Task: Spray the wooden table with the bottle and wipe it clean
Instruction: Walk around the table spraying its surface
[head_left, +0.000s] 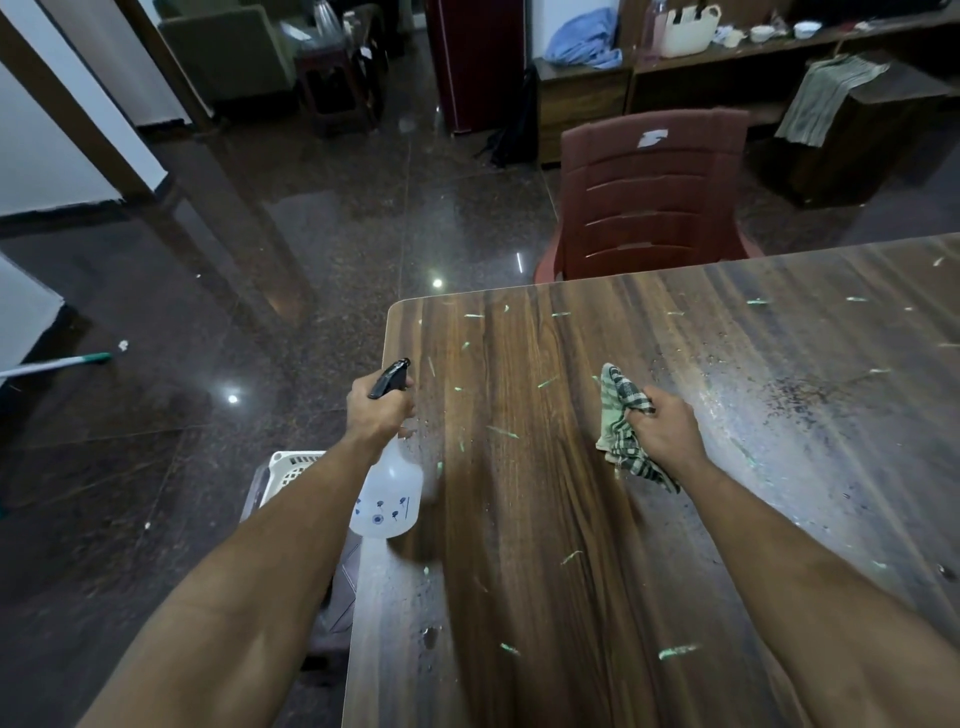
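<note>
The wooden table (519, 519) fills the lower right, strewn with pale green scraps and dark specks. My left hand (376, 413) grips the neck of a translucent white spray bottle (389, 493) with a black trigger head, held above the table's left edge, nozzle pointing away from me. My right hand (667, 426) is closed on a green-and-white checked cloth (621, 421), which hangs bunched just over the table's middle.
A brown plastic chair (649, 197) stands at the table's far edge. A white plastic basket (285, 467) sits on the floor under my left forearm. A stick with a green tip (62, 364) lies on the dark glossy floor at left. Cabinets and shelves line the back wall.
</note>
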